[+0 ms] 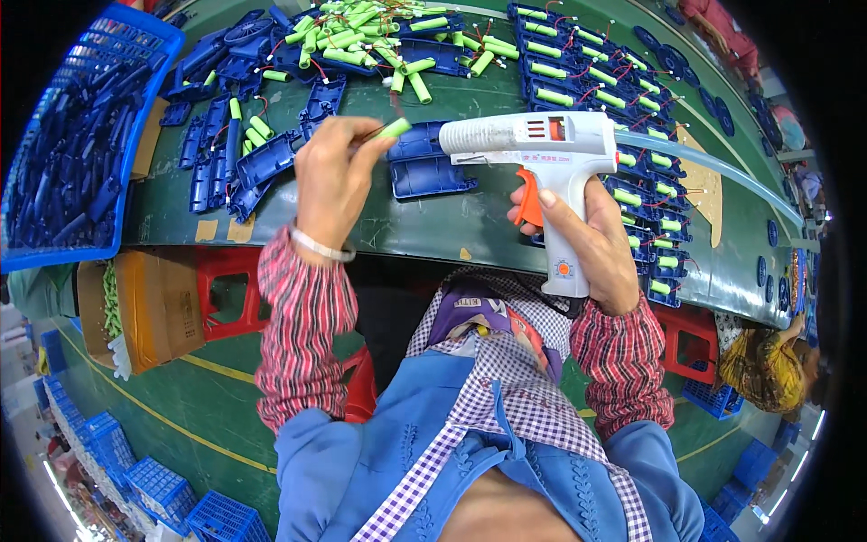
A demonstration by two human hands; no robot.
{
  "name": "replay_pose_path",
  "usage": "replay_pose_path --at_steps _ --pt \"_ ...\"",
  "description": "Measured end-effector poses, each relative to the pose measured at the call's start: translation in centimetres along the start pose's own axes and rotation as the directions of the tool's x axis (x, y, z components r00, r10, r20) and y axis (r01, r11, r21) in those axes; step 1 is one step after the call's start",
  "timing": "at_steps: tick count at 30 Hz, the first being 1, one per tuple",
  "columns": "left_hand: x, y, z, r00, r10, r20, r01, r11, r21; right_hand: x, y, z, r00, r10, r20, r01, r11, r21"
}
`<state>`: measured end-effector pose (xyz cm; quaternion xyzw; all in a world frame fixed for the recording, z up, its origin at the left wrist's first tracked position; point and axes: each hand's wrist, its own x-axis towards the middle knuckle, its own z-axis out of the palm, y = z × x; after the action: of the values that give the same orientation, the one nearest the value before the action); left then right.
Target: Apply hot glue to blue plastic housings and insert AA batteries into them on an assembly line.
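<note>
Between the fingertips of my left hand [336,176] is a green battery cell [394,129], its wires running up past the fingers. My right hand [596,239] grips a white hot glue gun [569,167] by its handle, with fingers behind the orange trigger [529,199]. The gun's ribbed front end points left, over two blue plastic housing pieces [432,177] lying on the green table. The held cell is just left of these pieces and apart from the gun. A clear hose-like glue stick [713,163] trails from the gun's rear toward the right.
Loose green cells [352,36] lie heaped at the back. Rows of blue housings with cells [546,70] cover the right side. A blue crate [117,217] of housings stands at the left, above a cardboard box [163,307]. Another person [768,370] is at the right.
</note>
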<state>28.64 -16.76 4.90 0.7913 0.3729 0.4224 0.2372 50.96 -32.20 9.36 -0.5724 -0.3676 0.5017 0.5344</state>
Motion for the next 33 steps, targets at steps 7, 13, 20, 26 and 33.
replay_pose_path --at_steps 7,13,20,26,33 --pt "3.1 -2.6 3.2 0.956 0.075 0.284 -0.12 0.982 0.144 -0.9 -0.2 -0.5 1.0 -0.008 -0.008 0.008 1.0 0.009" --pt "2.9 -3.1 3.9 0.949 0.081 0.305 -0.135 0.978 0.162 -1.0 -0.4 -0.2 1.0 0.001 -0.007 -0.001 0.999 0.034" --pt "2.9 -3.6 3.8 0.955 0.021 0.296 -0.053 0.994 0.099 0.0 -0.7 0.4 1.0 -0.011 0.002 0.011 1.0 -0.007" --pt "2.9 -3.8 3.5 0.952 0.028 0.305 -0.071 0.989 0.131 1.0 -0.6 0.7 0.999 -0.052 0.015 0.053 0.996 -0.076" --pt "2.7 -3.8 3.7 0.958 0.036 0.284 -0.079 0.987 0.139 1.3 -0.6 0.6 0.998 -0.063 0.012 0.064 0.974 -0.216"
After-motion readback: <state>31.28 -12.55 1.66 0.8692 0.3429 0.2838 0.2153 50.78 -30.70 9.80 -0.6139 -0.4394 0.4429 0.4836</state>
